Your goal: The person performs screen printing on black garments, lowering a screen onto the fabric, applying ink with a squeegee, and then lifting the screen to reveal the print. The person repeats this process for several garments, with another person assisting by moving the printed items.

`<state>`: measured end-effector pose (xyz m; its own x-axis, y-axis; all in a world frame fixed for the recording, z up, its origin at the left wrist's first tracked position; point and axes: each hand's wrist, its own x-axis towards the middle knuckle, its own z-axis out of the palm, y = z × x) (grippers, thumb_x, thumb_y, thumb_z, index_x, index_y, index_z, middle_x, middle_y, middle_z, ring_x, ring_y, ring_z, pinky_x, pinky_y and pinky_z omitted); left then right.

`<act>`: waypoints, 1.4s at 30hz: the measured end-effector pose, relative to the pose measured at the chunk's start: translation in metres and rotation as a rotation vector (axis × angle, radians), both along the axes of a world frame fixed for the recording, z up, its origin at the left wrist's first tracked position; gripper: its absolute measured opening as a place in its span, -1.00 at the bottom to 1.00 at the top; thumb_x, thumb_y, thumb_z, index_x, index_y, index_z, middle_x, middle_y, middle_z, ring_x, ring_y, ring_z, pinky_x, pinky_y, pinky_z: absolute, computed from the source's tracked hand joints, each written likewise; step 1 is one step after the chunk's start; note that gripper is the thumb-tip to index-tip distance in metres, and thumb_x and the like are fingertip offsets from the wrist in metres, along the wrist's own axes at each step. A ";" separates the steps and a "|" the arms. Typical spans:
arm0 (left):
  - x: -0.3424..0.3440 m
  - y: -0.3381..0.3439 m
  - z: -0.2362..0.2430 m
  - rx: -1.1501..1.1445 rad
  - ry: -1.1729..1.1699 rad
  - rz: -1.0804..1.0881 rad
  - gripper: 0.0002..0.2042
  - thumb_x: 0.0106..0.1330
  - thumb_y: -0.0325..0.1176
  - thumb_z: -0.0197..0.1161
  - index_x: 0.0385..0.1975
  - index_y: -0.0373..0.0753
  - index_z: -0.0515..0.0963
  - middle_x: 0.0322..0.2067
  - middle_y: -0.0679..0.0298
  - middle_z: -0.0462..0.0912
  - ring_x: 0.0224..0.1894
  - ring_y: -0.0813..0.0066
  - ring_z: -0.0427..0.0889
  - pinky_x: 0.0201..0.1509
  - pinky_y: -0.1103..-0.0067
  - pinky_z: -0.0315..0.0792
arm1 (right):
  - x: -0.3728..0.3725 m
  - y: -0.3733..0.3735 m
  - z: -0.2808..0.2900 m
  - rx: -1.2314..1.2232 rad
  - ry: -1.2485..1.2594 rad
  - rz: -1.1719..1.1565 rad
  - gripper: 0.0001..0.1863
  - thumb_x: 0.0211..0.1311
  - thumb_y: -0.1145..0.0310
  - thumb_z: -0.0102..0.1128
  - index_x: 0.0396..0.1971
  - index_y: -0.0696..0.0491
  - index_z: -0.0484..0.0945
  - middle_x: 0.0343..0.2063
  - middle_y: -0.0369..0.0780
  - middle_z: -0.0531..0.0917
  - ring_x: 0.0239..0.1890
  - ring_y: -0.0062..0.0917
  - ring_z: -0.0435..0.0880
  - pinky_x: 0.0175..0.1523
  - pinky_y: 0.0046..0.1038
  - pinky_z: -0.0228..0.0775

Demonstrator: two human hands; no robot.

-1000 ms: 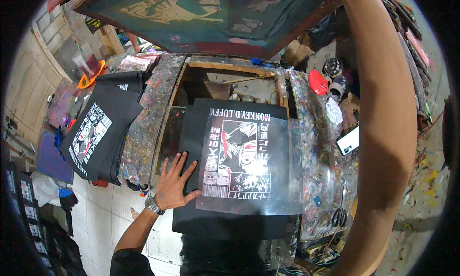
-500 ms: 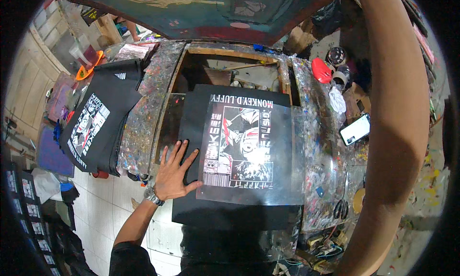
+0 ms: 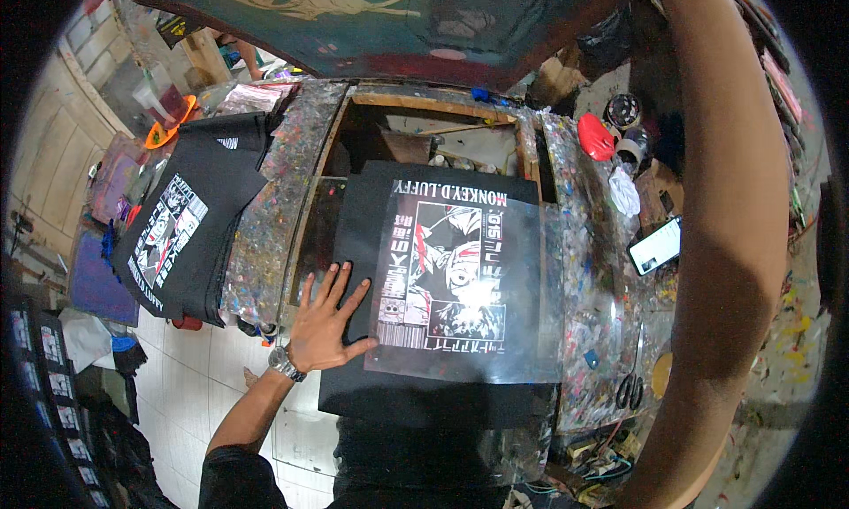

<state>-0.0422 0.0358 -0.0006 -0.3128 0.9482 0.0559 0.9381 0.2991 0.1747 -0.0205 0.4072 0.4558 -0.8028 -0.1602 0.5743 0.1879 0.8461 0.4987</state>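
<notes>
My left hand (image 3: 327, 332) lies flat with fingers spread on the left side of a black fabric panel (image 3: 358, 226). Its thumb reaches the edge of a clear plastic sheet (image 3: 531, 270), which covers the panel's white and red comic-style print. Bright glare hides part of that print. On the right, my bare right forearm (image 3: 725, 244) rises to the top of the picture; the hand itself is out of sight. Above the panel's far side, a framed printing screen (image 3: 442, 22) is tilted up, near where that arm leaves the picture.
Printed black panels (image 3: 168, 226) are stacked at left. On the paint-spattered table's right side lie a phone (image 3: 656, 245), scissors (image 3: 630, 390) and a white crumpled cloth (image 3: 623, 189). A red lid-like piece (image 3: 594, 137) sits farther back. Wooden framing (image 3: 433, 102) borders an opening behind the panel.
The whole view has shifted slightly. My left hand keeps its spread pose on the panel, and the plastic sheet stays in place. The raised screen looks slightly shifted too.
</notes>
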 end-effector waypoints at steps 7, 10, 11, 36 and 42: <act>0.000 0.001 -0.005 0.014 0.015 -0.005 -0.01 0.19 0.46 0.19 0.50 -0.15 0.28 0.54 -0.16 0.06 0.60 -0.09 -0.03 0.60 -0.07 -0.32 | -0.008 0.007 0.005 0.150 -0.018 -0.048 -0.59 0.52 0.06 -0.14 0.19 -0.26 0.59 -0.03 0.12 0.69 0.06 0.07 0.68 0.18 -0.02 0.47; 0.001 0.002 0.000 0.000 -0.007 0.002 0.00 0.19 0.47 0.18 0.50 -0.15 0.28 0.54 -0.16 0.06 0.60 -0.08 -0.04 0.60 -0.07 -0.33 | -0.010 0.014 0.002 0.224 -0.006 -0.085 -0.59 0.52 0.12 -0.13 0.23 -0.25 0.56 -0.03 0.11 0.70 0.03 0.06 0.69 0.15 -0.03 0.51; 0.001 0.001 0.001 -0.001 -0.004 0.005 0.00 0.19 0.47 0.18 0.50 -0.15 0.28 0.54 -0.16 0.06 0.60 -0.08 -0.04 0.60 -0.07 -0.33 | -0.010 0.012 0.001 0.233 -0.001 -0.077 -0.59 0.52 0.14 -0.13 0.24 -0.25 0.55 -0.03 0.10 0.70 0.02 0.06 0.70 0.14 -0.03 0.52; 0.132 0.101 0.027 0.170 -0.739 -0.078 -0.45 0.51 -0.01 0.17 0.44 0.00 0.38 0.56 -0.01 0.07 0.63 -0.01 -0.16 0.64 0.08 -0.22 | 0.023 -0.032 -0.026 -0.220 0.153 -0.226 -0.28 0.44 -0.31 -0.11 -0.27 0.11 0.72 -0.32 0.17 0.74 -0.22 0.07 0.77 -0.07 0.01 0.61; 0.050 0.076 0.189 0.917 0.302 0.355 -0.33 0.11 -0.24 0.51 0.31 0.02 0.51 0.49 0.03 0.24 0.55 -0.24 0.03 0.55 -0.14 -0.12 | 0.081 -0.107 -0.110 -0.450 0.254 -0.093 -0.28 0.30 -0.31 0.13 -0.44 0.17 0.75 -0.40 0.07 0.75 -0.29 -0.08 0.81 -0.17 -0.08 0.66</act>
<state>0.0080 0.1114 0.1879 -0.4197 0.3566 0.8347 0.8642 0.4381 0.2474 0.0608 0.3000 0.3454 -0.6282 0.2128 0.7484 0.3401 0.9402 0.0181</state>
